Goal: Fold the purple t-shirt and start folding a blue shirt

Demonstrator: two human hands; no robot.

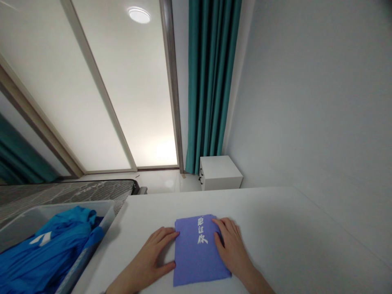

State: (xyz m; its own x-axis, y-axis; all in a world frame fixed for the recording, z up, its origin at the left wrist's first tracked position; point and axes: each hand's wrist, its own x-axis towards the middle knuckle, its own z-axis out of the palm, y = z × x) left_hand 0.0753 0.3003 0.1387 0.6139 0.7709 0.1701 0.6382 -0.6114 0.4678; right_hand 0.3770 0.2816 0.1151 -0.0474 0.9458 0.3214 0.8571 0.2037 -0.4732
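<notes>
A purple cloth (196, 261), folded into a flat rectangle with white characters printed near its top, lies on the white table (147, 216). My left hand (150, 257) rests at its left edge, thumb and fingers apart, the tips touching the side of the fabric. On the right edge lies my right hand (231, 247), its fingers spread over the cloth and the tabletop beside it. Neither hand grips the fabric. Which garment the folded cloth is, I cannot tell.
At the lower left stands a plastic bin (108, 208) holding blue clothing (61, 241). Behind it is a grey mattress (92, 190). A white nightstand (220, 171) stands beyond the table's far edge, below a green curtain (211, 81). A wall (321, 102) borders the right side.
</notes>
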